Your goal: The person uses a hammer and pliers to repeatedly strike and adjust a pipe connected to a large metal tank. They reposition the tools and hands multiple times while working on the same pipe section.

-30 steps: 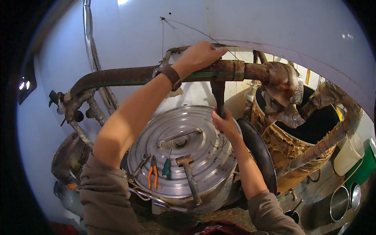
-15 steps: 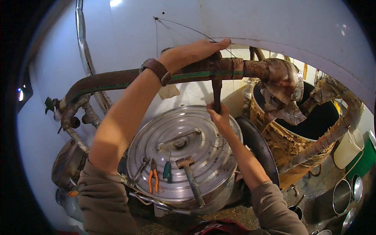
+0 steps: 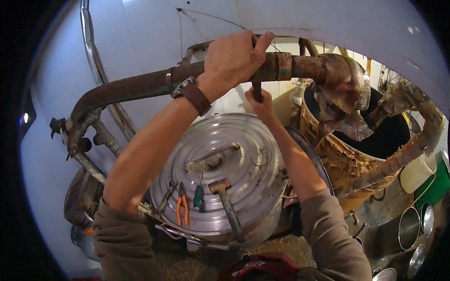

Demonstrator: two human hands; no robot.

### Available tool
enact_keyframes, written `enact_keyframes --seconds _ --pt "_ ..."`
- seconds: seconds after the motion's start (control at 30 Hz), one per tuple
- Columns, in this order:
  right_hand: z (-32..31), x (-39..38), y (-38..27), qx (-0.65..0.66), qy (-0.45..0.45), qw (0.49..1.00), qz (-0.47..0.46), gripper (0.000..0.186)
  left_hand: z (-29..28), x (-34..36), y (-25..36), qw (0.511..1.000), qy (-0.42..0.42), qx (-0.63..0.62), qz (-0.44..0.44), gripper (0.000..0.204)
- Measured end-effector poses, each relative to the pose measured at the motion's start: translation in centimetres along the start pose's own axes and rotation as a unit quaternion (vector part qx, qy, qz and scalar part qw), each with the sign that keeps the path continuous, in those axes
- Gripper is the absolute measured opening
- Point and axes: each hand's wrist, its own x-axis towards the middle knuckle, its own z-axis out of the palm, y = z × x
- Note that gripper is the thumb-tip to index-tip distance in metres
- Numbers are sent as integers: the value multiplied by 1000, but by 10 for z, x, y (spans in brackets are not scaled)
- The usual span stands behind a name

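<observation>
Both arms are reaching up, and the left hand (image 3: 234, 61) is pressing over the rusty pipe (image 3: 140, 86), which is running across above the far edge of the pot lid (image 3: 220, 133). Its fingers are curling out of sight, so I can't tell whether they're grasping anything. Below, the right hand (image 3: 263, 105) is clenching its grip around a dark handle (image 3: 257, 89) that's hanging from the pipe, working in the gap above the lid's far right edge. Toward the near edge, a slim metal tool (image 3: 166, 199), orange-handled pliers (image 3: 182, 193) and a teal screwdriver (image 3: 198, 196) are lying side by side; the hammer (image 3: 228, 206) is pointing its handle at the near rim. That lid is covering a big metal pot (image 3: 262, 229), hiding the inside. A dark pan (image 3: 313, 153) is standing between it and the crusted vat (image 3: 347, 178), whose open mouth is showing only darkness, contents unreadable. Further right, a whitish bucket (image 3: 415, 175) is standing beside a green tub (image 3: 433, 182), and a metal pail (image 3: 393, 234) is lying nearer on the floor.
</observation>
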Motion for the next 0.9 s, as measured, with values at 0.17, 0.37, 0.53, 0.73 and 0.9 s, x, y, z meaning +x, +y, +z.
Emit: enact_keyframes --seconds 0.17,0.37,0.53,0.73,0.9 --pt "-4 31 -3 -65 -40 997 3 28 8 -18 10 996 69 -53 -13 63" --pt "-5 14 -7 -14 -12 1000 4 45 15 -18 11 994 97 36 -25 53" --pt "0 -16 -25 -73 38 993 88 52 16 -14 6 991 86 89 52 53" --pt "1 -36 -46 -142 51 978 142 55 17 -12 1 990 45 123 54 52" --pt "5 -46 -45 -167 76 974 131 55 10 -10 -1 991 0 132 38 53"
